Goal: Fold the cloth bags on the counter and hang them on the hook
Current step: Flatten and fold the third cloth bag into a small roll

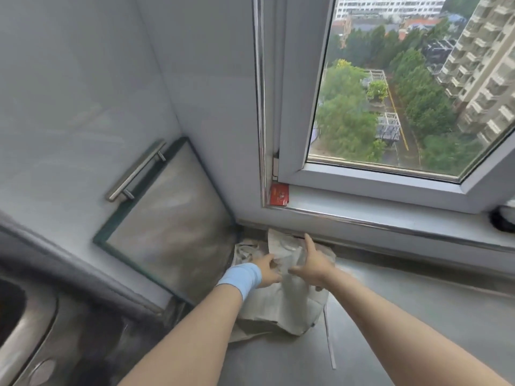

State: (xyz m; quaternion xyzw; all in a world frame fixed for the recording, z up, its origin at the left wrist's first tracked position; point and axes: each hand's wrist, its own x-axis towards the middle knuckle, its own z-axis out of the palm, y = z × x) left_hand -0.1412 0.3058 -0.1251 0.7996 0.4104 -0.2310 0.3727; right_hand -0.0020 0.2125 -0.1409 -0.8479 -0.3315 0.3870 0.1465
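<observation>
A heap of pale beige cloth bags (281, 307) lies on the grey counter (418, 330), pushed into the corner under the window. My left hand (267, 270), with a light blue band on its wrist, has its fingers closed on the cloth at the top of the heap. My right hand (313, 264) rests spread on the same cloth, fingers apart and pointing to the corner. A thin strap (328, 341) from one bag trails toward me over the counter. No hook is in view.
A glass board (170, 218) with a metal handle (136, 169) leans in the corner on the left. A steel sink (25, 330) sits at the lower left. A window sill (390, 215) with a red packet (278, 194) runs behind the bags.
</observation>
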